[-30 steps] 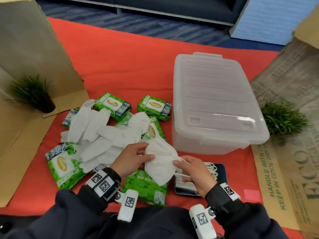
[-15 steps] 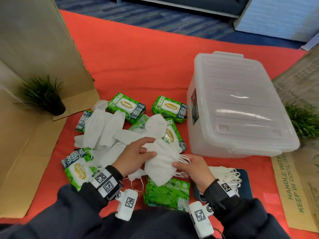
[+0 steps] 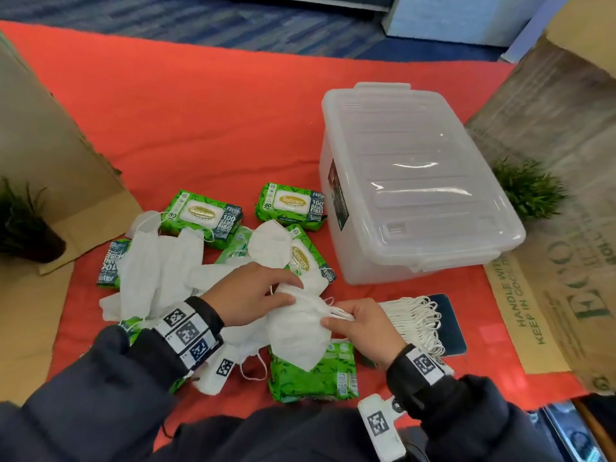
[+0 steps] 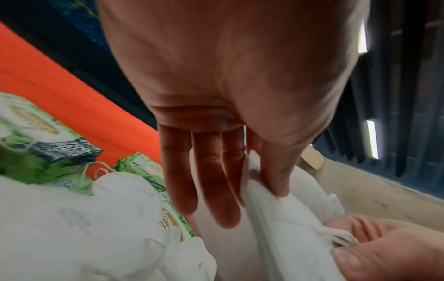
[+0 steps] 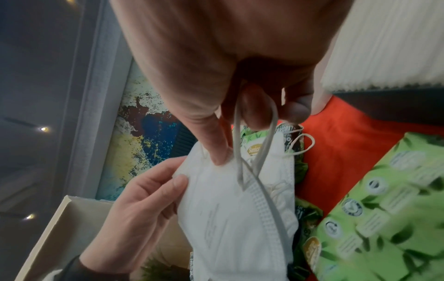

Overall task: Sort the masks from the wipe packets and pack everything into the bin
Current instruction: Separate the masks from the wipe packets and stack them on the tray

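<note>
White masks (image 3: 156, 278) and green wipe packets (image 3: 203, 215) lie mixed on the tabletop (image 3: 200, 121). Both the left hand (image 3: 248, 296) and right hand (image 3: 363, 323) pinch one mask (image 3: 296, 331). At two o'clock the bin (image 3: 416, 185) sits lidded; nothing packed.

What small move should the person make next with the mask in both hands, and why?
Probably carry the mask rightward onto the stacked masks. Both the left hand and right hand already hold it, that sorted stack lies beside the right hand, and the bin is still lidded.
</note>
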The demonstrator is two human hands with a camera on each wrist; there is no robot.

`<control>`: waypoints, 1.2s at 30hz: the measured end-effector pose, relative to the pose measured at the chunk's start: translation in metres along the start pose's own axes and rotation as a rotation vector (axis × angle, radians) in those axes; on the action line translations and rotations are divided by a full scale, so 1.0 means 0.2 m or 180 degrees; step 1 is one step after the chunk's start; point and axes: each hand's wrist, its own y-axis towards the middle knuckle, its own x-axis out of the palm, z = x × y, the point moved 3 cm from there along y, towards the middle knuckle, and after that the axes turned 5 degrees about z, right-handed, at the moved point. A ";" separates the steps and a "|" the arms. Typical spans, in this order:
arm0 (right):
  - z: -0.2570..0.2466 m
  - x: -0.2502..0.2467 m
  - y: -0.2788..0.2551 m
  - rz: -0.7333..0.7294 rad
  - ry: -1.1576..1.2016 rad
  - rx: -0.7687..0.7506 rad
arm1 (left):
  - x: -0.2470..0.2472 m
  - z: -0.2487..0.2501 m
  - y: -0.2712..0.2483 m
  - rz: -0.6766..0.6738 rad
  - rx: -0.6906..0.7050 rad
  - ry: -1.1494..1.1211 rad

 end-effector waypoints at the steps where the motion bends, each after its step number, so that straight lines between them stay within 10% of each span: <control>1: 0.00 -0.02 -0.01 -0.0073 -0.0024 0.0022 | 0.01 0.01 0.02 -0.0151 0.0043 0.0174; 8: 0.06 -0.32 -0.05 -0.0806 -0.0017 0.0562 | 0.22 0.15 0.03 -0.0786 0.0025 0.0738; 14: 0.21 -0.83 0.02 -0.0453 0.0618 0.1137 | 0.27 0.25 0.03 -0.0738 -0.0545 -0.0574; 22: 0.25 -0.77 0.12 -0.0484 -0.0316 -0.0176 | 0.70 0.33 0.01 0.0129 -0.2463 -0.3355; 27: 0.41 -0.78 0.08 -0.0762 -0.2707 -0.1292 | 0.85 0.36 -0.19 0.1310 -0.3720 -0.4880; 31: 0.49 -0.80 0.14 -0.0750 -0.3219 -0.1212 | 0.84 0.50 -0.21 0.1561 -0.3415 -0.4704; 36: 0.43 -0.84 0.28 -0.1087 -0.2702 -0.0995 | 0.69 0.66 -0.09 0.1458 -0.1783 -0.2110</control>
